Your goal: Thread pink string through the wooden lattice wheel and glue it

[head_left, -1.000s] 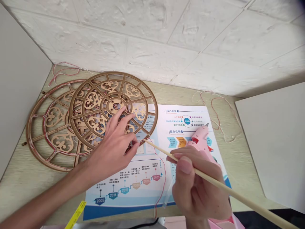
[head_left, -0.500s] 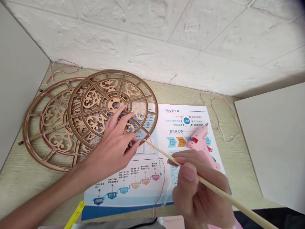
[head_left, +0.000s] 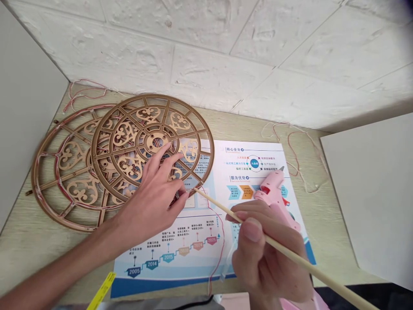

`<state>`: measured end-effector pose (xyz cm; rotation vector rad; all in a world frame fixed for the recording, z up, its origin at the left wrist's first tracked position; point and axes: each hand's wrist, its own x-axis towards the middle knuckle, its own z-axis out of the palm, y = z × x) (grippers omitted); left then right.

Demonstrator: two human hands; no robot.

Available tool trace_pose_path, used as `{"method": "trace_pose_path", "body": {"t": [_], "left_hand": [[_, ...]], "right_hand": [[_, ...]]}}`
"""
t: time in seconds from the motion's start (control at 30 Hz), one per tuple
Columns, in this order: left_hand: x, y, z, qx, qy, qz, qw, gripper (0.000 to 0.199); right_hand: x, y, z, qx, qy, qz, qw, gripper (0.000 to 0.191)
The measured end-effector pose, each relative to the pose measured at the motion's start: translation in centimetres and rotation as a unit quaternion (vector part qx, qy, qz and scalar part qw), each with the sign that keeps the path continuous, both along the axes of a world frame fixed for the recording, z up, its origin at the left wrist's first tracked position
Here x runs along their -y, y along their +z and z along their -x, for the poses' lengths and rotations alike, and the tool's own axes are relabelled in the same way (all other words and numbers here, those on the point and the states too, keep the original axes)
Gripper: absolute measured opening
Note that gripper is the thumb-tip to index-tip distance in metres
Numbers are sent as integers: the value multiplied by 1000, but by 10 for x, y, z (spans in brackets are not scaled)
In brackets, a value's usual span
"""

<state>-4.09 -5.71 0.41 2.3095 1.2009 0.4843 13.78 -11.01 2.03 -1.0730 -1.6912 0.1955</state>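
Note:
A bronze openwork disc (head_left: 151,102) with scroll patterns lies overlapping a second similar disc (head_left: 48,206), whose rings carry red and white wire. My left hand (head_left: 159,191) rests on the upper disc with its fingers spread, its thumb near the lower right rim. In my right hand (head_left: 269,254), a thin wooden stick (head_left: 322,275) is pinched between thumb and fingers. The stick's tip touches the upper disc's rim, close to my left thumb. From that spot a thin red wire (head_left: 222,232) runs down across the printed sheet.
Under the discs lies a printed blue and white sheet (head_left: 155,282). A pink glue gun (head_left: 273,189) sits on it, partly behind my right hand. Loose wires (head_left: 298,168) lie at right and back left. A yellow strip (head_left: 102,290) is at the front. Pale brick wall (head_left: 206,64) stands behind.
My right hand has shifted very slightly left, with the stick tip staying at the rim. The left hand and both discs look unmoved.

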Motion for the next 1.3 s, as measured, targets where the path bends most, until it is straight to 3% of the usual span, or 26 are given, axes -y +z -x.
{"method": "trace_pose_path", "body": {"t": [0.37,0.53,0.77,1.13,1.3], "left_hand": [[2,-7,-1,11,10,-13,1000,32],[2,-6,-1,11,11,-18,1000,32],[1,-3,-1,5,5,-6,1000,32],[1,-3,0,6,8,-9,1000,31],[1,-6,-1,10,15,-15,1000,31]], "right_hand": [[0,-7,-2,-16,4,25,1000,18],[-2,-3,-2,-6,10,60,998,21],[-7,1,0,1,5,49,999,20],[2,-4,-7,1,-56,61,997,13],[2,3,-5,12,4,56,998,15]]}}
